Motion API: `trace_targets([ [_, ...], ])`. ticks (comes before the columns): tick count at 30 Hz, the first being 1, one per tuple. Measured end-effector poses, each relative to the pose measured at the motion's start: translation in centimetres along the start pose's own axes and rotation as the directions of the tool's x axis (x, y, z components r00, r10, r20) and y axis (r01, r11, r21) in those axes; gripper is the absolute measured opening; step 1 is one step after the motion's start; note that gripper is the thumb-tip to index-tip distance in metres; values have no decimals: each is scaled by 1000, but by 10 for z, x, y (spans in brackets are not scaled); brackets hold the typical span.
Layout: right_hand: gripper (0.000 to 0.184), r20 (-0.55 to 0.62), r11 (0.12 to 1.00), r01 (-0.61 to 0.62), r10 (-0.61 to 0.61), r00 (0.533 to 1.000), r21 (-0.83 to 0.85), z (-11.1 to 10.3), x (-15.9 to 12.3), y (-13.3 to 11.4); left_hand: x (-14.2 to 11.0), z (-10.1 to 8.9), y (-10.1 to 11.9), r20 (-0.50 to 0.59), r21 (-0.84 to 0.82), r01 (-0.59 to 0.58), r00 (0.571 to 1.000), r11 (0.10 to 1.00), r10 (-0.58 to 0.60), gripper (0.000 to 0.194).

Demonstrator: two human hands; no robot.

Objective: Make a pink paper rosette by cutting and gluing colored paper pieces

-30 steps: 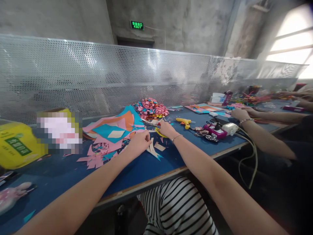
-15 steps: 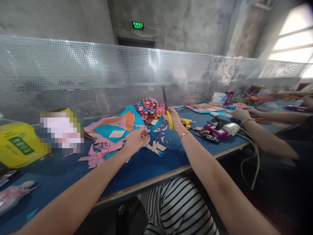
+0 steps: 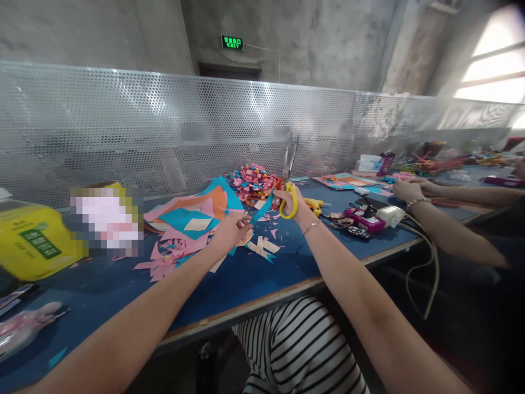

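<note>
While a blue paper strip (image 3: 262,210) is held slantwise above the blue table (image 3: 250,290), its lower end is pinched between the nearly closed fingertips of the left hand (image 3: 232,230), and its upper end is seen at the fingers of the right hand (image 3: 302,207). By that hand's curled fingers, yellow-handled scissors (image 3: 286,174) are gripped, blades upward and slightly parted. Paper scraps (image 3: 264,248) are strewn below.

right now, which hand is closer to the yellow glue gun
Right. The right hand, gripping the scissors, is just left of the glue gun; the left hand, pinching a blue strip, is farther left, by the paper sheets.
</note>
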State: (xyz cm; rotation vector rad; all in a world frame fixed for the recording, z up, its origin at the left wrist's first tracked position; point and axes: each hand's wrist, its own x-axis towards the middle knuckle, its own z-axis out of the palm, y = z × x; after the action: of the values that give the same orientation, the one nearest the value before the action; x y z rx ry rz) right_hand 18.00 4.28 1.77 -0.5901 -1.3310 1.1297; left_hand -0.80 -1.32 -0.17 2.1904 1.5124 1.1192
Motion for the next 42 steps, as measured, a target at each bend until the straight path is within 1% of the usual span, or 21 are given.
trace_targets([
  [3, 43, 24, 1000, 2, -2, 1000, 24, 2, -2, -2, 1, 1, 0, -25, -23, -28, 999, 999, 27, 17],
  [5, 42, 40, 1000, 3, -4, 999, 26, 3, -3, -2, 1, 0, 1, -37, -6, -53, 998, 999, 53, 18],
  [7, 41, 54, 1000, 4, -5, 999, 14, 4, -4, -2, 2, -2, 2, -45, 27, -91, 995, 995, 92, 14],
  [10, 39, 82, 1000, 10, -10, 997, 3, 6, -7, -4, 2, -4, 1, -29, 64, -152, 988, 986, 154, 4],
  [14, 37, 93, 998, 36, -41, 995, 59, 6, -5, -2, 3, -5, -2, -11, 86, -176, 984, 981, 178, 7],
  [17, 36, 83, 994, 42, -50, 995, 100, 6, -2, 1, 3, -4, -4, -31, 82, -157, 987, 984, 160, 9],
  [21, 33, 104, 996, 29, -37, 994, 85, 6, -2, 2, 2, -5, -2, -64, 42, -101, 993, 994, 104, 11],
  [24, 31, 135, 998, 42, -50, 990, 56, 6, -3, 1, 1, -6, 0, -70, -21, -66, 995, 998, 64, 11],
  [27, 31, 153, 998, 54, -58, 986, 35, 5, -2, 5, 1, -6, 2, -81, -135, -9, 997, 991, -2, 12],
  [30, 31, 173, 999, 27, -19, 985, -45, 4, -2, 10, 2, -6, 3, -79, -330, 72, 992, 941, -103, 14],
  [33, 32, 186, 985, -39, 70, 980, -166, 7, -5, 15, 5, -7, 2, -88, -518, 119, 977, 847, -192, 17],
  [35, 35, 166, 967, -58, 102, 981, -250, 9, -6, 20, 7, -8, 1, -130, -636, 113, 959, 764, -251, 20],
  [37, 36, 164, 935, -33, 97, 982, -353, 11, -7, 25, 9, -9, 0, -182, -741, 77, 933, 667, -310, 21],
  [39, 36, 194, 873, 20, 86, 977, -487, 13, -8, 29, 11, -11, -1, -232, -796, 33, 906, 605, -354, 23],
  [42, 37, 259, 703, 109, 110, 960, -703, 15, -12, 29, 13, -14, -3, -281, -809, -9, 884, 587, -373, 24],
])
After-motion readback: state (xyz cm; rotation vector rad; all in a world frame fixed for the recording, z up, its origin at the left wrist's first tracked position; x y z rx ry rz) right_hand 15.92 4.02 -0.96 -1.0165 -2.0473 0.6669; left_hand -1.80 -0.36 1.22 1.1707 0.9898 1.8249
